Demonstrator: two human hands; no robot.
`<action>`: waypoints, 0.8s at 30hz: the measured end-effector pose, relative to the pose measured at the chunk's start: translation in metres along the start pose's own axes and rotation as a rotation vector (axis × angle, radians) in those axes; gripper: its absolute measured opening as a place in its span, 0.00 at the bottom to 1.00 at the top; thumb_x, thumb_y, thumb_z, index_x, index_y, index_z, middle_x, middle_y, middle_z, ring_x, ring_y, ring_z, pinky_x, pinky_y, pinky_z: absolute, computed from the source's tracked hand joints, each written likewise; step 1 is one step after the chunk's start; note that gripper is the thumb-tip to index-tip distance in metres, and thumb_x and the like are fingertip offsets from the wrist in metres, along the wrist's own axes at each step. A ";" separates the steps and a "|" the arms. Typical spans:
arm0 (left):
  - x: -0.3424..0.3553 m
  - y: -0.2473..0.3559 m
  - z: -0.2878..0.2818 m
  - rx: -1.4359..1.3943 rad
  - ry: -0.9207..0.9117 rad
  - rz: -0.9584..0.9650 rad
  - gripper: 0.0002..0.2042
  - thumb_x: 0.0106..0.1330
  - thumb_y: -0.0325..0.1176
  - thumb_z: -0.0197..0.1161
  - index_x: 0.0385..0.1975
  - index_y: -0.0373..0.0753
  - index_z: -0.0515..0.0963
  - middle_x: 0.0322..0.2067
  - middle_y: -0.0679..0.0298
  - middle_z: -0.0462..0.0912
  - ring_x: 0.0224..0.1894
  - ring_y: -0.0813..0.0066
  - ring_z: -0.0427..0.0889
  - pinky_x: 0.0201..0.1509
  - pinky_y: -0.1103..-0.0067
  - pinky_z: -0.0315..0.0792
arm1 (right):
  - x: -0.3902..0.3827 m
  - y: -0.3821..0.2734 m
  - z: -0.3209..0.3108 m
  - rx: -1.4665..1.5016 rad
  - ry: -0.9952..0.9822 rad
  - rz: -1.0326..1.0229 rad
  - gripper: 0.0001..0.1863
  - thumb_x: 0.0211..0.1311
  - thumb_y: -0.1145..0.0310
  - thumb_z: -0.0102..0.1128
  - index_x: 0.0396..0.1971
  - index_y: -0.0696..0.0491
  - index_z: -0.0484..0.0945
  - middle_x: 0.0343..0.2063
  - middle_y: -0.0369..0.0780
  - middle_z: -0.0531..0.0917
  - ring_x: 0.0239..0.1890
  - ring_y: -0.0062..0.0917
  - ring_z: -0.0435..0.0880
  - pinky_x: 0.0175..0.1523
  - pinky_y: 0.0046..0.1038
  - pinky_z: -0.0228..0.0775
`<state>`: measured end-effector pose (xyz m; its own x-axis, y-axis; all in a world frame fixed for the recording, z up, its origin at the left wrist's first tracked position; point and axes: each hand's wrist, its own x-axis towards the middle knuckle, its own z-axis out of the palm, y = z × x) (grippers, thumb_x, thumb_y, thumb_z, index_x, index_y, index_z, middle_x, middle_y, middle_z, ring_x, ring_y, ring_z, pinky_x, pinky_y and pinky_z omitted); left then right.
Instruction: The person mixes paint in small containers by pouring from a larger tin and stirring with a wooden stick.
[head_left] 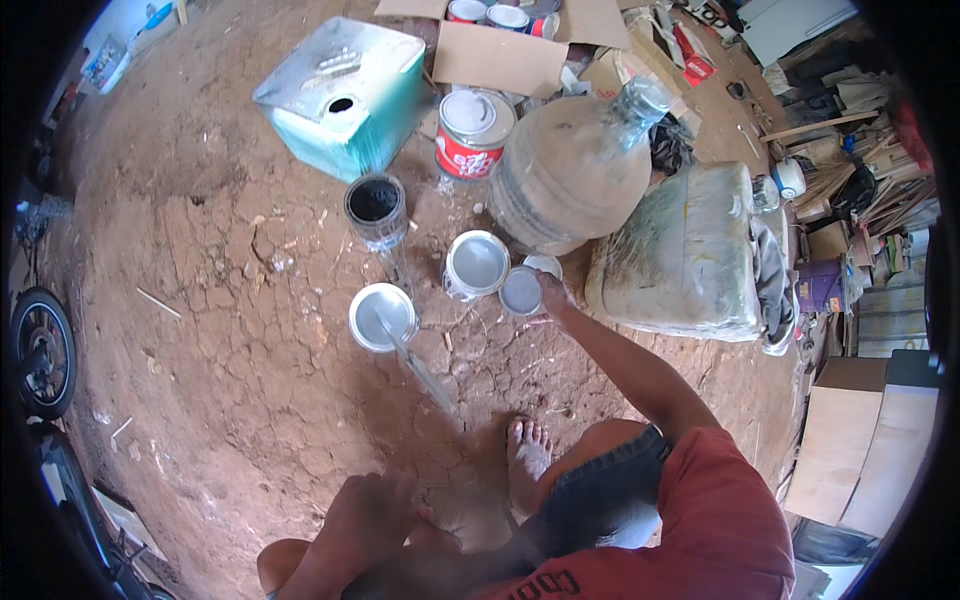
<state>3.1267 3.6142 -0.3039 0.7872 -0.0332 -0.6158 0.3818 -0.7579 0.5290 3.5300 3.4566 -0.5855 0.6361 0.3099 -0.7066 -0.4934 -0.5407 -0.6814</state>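
Note:
My right hand (555, 297) reaches out on the right and grips the edge of a round, grey-coated can lid (520, 290). Another pale lid (543, 264) lies just beyond it, partly covered. Left of the gripped lid stands an open can of grey paint (477, 262). A second open paint can (383, 318) is nearer and further left, with a flat, paint-smeared stirring stick (425, 376) leaning out over its rim toward me. My left hand (372, 508) is low by my knee, dark and blurred; its fingers are mostly hidden.
Behind the cans stand a dark-filled clear container (377, 210), a red-labelled can (472, 135), a green-and-white square tin (345, 95) and a large dusty bottle (560, 170). A bulky whitish container (680, 255) sits right, a cardboard box (500, 60) behind, a wheel (42, 352) left.

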 end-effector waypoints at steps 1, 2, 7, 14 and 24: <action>0.005 0.002 -0.004 0.026 -0.016 0.041 0.20 0.69 0.47 0.61 0.53 0.40 0.76 0.44 0.54 0.82 0.48 0.53 0.82 0.54 0.61 0.73 | 0.019 0.009 -0.019 -0.209 0.032 -0.106 0.34 0.71 0.40 0.45 0.68 0.48 0.65 0.61 0.45 0.76 0.64 0.44 0.73 0.61 0.48 0.73; 0.011 0.005 -0.008 0.050 -0.036 0.087 0.21 0.69 0.48 0.60 0.53 0.39 0.76 0.44 0.53 0.82 0.48 0.52 0.82 0.54 0.61 0.73 | 0.036 0.019 -0.043 -0.423 0.090 -0.204 0.36 0.71 0.40 0.44 0.68 0.50 0.64 0.61 0.50 0.75 0.65 0.47 0.73 0.65 0.45 0.68; 0.004 -0.001 -0.001 0.000 -0.039 0.012 0.22 0.70 0.50 0.59 0.53 0.39 0.75 0.44 0.53 0.82 0.49 0.51 0.82 0.54 0.61 0.74 | -0.005 -0.005 0.003 -0.747 0.241 -0.482 0.39 0.68 0.44 0.54 0.70 0.53 0.59 0.66 0.58 0.66 0.71 0.52 0.62 0.71 0.45 0.58; 0.000 0.004 -0.009 0.047 -0.030 0.037 0.22 0.70 0.50 0.59 0.53 0.39 0.75 0.44 0.53 0.82 0.49 0.52 0.82 0.55 0.61 0.73 | -0.077 -0.091 0.067 -1.159 0.071 -0.868 0.58 0.52 0.45 0.73 0.76 0.46 0.46 0.71 0.59 0.55 0.73 0.60 0.52 0.72 0.61 0.50; 0.005 0.003 -0.016 -0.041 -0.013 -0.080 0.22 0.69 0.49 0.61 0.53 0.38 0.77 0.45 0.54 0.82 0.49 0.53 0.82 0.54 0.62 0.73 | -0.059 -0.152 0.124 -1.327 -0.092 -0.730 0.65 0.42 0.52 0.80 0.77 0.43 0.43 0.65 0.59 0.62 0.66 0.55 0.63 0.66 0.59 0.57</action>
<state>3.1399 3.6228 -0.2962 0.7472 0.0177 -0.6644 0.4627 -0.7315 0.5009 3.4939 3.6174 -0.4643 0.4342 0.8327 -0.3437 0.8113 -0.5273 -0.2525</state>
